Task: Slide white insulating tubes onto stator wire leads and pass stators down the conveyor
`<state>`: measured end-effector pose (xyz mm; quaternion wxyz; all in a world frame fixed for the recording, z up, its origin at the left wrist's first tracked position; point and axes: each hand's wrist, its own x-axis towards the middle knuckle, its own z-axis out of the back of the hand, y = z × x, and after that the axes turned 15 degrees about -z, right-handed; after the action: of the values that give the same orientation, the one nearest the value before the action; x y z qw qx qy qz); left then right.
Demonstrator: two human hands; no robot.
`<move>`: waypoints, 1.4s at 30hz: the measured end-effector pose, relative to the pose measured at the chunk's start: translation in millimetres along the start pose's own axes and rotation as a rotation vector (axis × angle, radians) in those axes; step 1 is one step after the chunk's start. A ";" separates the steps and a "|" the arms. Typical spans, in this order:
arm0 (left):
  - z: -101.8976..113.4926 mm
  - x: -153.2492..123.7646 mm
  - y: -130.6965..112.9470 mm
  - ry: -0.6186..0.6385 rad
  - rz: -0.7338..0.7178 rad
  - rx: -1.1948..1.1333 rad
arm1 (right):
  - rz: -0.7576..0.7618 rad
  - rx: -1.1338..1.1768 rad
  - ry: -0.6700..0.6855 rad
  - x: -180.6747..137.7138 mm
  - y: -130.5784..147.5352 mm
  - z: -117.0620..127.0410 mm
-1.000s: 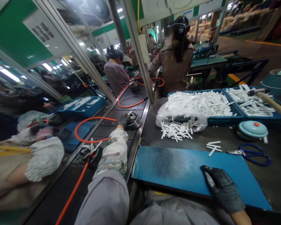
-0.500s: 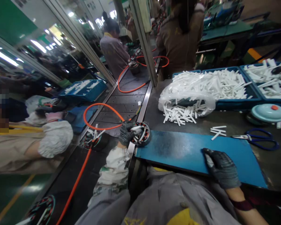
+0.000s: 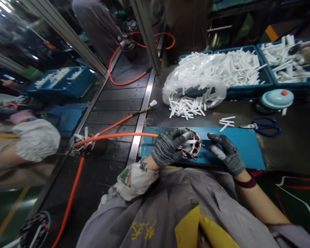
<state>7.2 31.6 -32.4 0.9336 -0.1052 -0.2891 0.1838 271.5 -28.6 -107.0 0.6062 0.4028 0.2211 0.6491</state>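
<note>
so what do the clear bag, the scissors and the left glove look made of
Bag: thin, glossy clear plastic, since white sticks show through. Scissors: shiny blades, probably steel; the smooth blue handles could be coated metal or plastic. Left glove: likely matt grey knitted fabric, judging by its ribbed lines.

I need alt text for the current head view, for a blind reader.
A gloved left hand holds a round wire-wound part over a blue board; the open gloved right hand is beside it. Beyond lie white sticks and blue-handled scissors.
</note>
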 end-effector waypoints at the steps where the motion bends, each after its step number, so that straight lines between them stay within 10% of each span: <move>1: 7.1 -2.3 2.0 -0.037 -0.063 -0.104 | 0.029 0.040 0.056 4.5 3.7 -0.4; 6: 41.1 -2.1 7.4 -0.096 0.084 -0.397 | 0.144 0.179 0.237 30.7 12.9 -10.3; 13: 24.1 49.9 -3.7 0.534 0.373 -0.030 | 0.006 0.228 0.399 71.6 18.3 -9.0; 16: 22.6 50.1 -5.5 0.604 0.400 0.102 | -0.076 0.276 0.563 87.3 20.4 -3.4; 23: 24.1 25.3 -3.6 0.577 0.433 0.030 | 0.088 0.187 0.862 114.4 41.1 2.2; 34: 16.7 2.9 5.0 0.319 0.290 -0.165 | 0.325 -0.169 0.720 116.2 60.0 -19.7; 42: 22.7 -9.2 16.6 0.240 0.244 -0.431 | 0.418 -0.022 0.767 114.9 55.7 -11.7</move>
<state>-17.7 45.0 -23.6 0.8882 -0.3566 -0.1941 0.2151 235.1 75.3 -41.2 0.3401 0.1621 0.3372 0.8628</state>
